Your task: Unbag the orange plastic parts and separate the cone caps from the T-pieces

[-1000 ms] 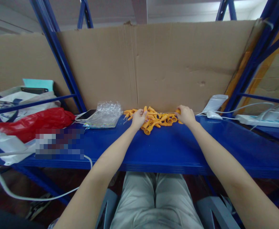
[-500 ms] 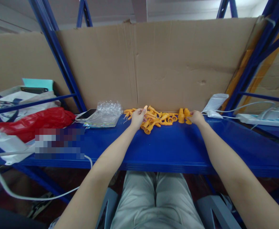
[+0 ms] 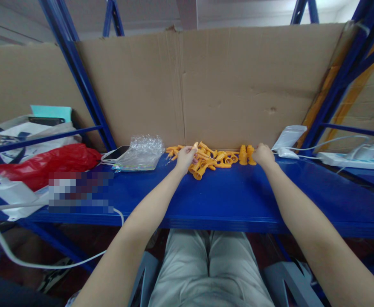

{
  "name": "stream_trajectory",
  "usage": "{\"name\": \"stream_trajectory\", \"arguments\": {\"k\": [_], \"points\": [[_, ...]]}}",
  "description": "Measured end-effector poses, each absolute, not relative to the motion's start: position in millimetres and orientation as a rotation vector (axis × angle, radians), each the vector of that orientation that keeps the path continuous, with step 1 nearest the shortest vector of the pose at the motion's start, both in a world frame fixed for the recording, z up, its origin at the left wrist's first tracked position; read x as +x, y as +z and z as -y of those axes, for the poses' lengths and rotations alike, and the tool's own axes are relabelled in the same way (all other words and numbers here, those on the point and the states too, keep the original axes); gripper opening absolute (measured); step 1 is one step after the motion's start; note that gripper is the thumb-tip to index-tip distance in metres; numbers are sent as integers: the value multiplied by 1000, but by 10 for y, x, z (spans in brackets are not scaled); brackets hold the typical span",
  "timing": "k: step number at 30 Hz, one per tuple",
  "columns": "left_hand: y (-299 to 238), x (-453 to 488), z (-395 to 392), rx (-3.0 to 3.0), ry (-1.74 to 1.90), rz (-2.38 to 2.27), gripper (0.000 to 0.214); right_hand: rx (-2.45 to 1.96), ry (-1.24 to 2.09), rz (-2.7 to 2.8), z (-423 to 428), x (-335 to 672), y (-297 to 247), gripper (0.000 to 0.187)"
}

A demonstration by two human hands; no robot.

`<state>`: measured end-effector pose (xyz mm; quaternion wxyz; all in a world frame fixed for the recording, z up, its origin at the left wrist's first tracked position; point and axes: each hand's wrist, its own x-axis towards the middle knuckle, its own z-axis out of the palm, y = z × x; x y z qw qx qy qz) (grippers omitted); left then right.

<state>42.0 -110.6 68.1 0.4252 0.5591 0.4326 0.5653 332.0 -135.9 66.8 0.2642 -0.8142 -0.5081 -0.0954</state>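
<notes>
Orange plastic corkscrews and their parts lie in a loose pile [image 3: 218, 158] against the cardboard; thin metal spirals show among them. At the pile's left side is my left hand [image 3: 184, 158], its fingers closed on an orange corkscrew, mostly hidden by the hand. Several bell-shaped orange pieces [image 3: 243, 155] stand upright in a tight group right of the pile. My right hand [image 3: 264, 155] is beside this group with curled fingers. Its fingertips are turned away, so I cannot make out what is in them.
Bubble wrap and clear bags [image 3: 142, 153] lie left of the pile, by a phone [image 3: 116, 152]. Farther left are a red plastic bag [image 3: 52, 164] and a white adapter with a cable [image 3: 15, 194]. A white power strip [image 3: 356, 160] lies right. Cardboard [image 3: 231, 85] stands behind the blue shelf [image 3: 212, 200].
My right hand has shifted slightly up and away from the upright orange pieces, and the rightmost one shows more plainly. My left hand has hardly moved.
</notes>
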Motion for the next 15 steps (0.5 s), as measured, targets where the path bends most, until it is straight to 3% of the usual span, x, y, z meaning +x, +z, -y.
{"name": "stream_trajectory", "arguments": {"k": [15], "points": [[722,428,1151,1144,1245,-788,18,-1032,-415,2414,1517,2178,541,47]]}}
